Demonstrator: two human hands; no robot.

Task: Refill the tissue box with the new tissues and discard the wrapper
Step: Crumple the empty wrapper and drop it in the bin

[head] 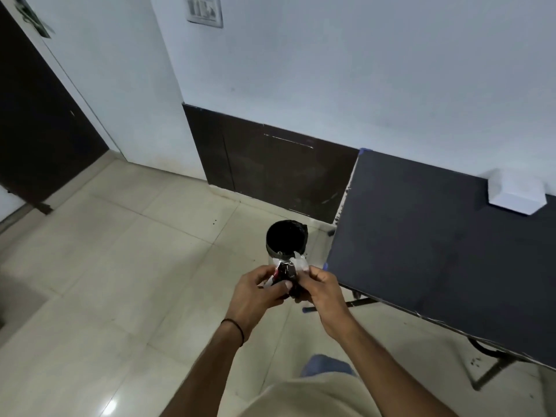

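I grasp the crumpled clear-and-dark plastic wrapper (287, 273) in the grip of both my left hand (258, 291) and right hand (323, 291), squeezing it small, I think, to drop it into the round black-lined bin (285, 240) just beyond, while the white tissue box (516, 192) rests far right on the dark tabletop (436, 251).

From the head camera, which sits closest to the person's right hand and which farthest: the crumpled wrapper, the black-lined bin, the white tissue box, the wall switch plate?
1. Crumpled clear-and-dark plastic wrapper: held in the right hand and the left hand.
2. Round black-lined bin: on the floor, just beyond the hands.
3. White tissue box: on the dark table, far right.
4. Wall switch plate: high on the wall, top left.
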